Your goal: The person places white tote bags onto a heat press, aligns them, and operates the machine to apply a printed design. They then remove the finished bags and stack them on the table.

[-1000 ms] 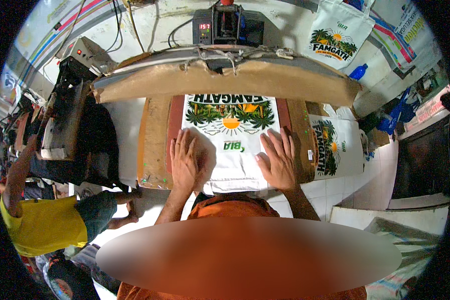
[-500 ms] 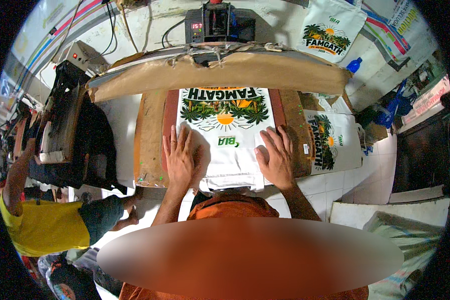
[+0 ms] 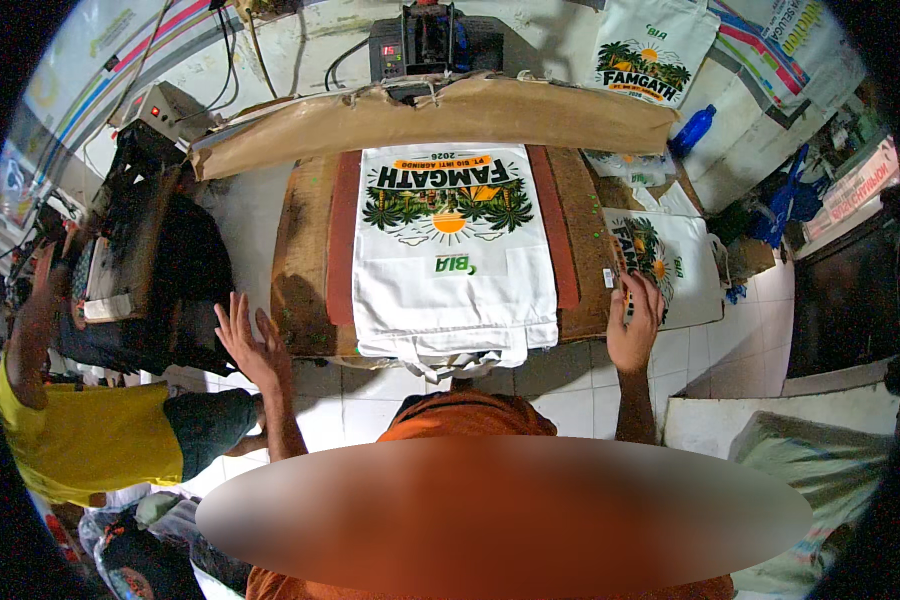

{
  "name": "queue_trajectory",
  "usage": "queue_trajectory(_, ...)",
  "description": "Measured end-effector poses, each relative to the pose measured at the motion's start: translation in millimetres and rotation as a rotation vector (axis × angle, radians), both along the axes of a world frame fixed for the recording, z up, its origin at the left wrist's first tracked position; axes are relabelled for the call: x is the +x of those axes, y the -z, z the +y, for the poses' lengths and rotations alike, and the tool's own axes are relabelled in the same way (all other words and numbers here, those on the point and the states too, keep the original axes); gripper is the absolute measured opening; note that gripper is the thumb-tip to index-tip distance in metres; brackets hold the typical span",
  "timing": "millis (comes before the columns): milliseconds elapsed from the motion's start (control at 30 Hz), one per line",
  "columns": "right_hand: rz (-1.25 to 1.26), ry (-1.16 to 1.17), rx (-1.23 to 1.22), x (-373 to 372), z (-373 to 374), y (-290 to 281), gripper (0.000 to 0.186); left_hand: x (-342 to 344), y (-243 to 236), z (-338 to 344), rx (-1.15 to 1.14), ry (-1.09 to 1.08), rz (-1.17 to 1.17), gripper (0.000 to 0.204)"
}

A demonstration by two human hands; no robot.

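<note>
A white tote bag (image 3: 410, 305) with a palm-and-sun print lies flat on a dark red pad (image 3: 567, 240), its handles hanging over the near edge of the brown board (image 3: 305, 240). My left hand (image 3: 253, 345) is raised off the board's left near corner, fingers spread, holding nothing. To the right, my right hand (image 3: 634, 325) hovers by the board's right edge, fingers apart and slightly bent. It overlaps the near left part of a second printed tote bag (image 3: 688, 270); whether it touches that bag I cannot tell.
Beyond the bag hangs the heat press's raised plate (image 3: 440, 125), covered in brown paper, with its control box (image 3: 395, 50) behind. Another tote bag (image 3: 650, 55) hangs at back right near a blue bottle (image 3: 692, 130). A co-worker in a yellow shirt (image 3: 95, 440) is at left beside another machine.
Both hands have lifted off the tote bag's sides and moved apart, left hand leftward and right hand rightward. More of the bag's far end now shows below the raised plate.
</note>
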State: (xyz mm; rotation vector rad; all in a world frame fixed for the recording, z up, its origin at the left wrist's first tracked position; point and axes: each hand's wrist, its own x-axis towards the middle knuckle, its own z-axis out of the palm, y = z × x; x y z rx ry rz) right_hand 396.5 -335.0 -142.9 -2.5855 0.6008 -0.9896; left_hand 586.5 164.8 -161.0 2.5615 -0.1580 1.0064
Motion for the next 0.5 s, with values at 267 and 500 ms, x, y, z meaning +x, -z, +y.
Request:
queue_trajectory(267, 0.041, -0.363, -0.094, 33.9, 67.3, -9.6, 0.043, -24.2, 3.7, -74.4, 0.120, 0.374, 0.156, 0.049)
queue_trajectory(500, 0.103, -0.502, -0.183, 86.0, 91.4, -3.8, 0.050, 16.0, 15.1, -144.8, 0.309, 0.515, 0.366, 0.057)
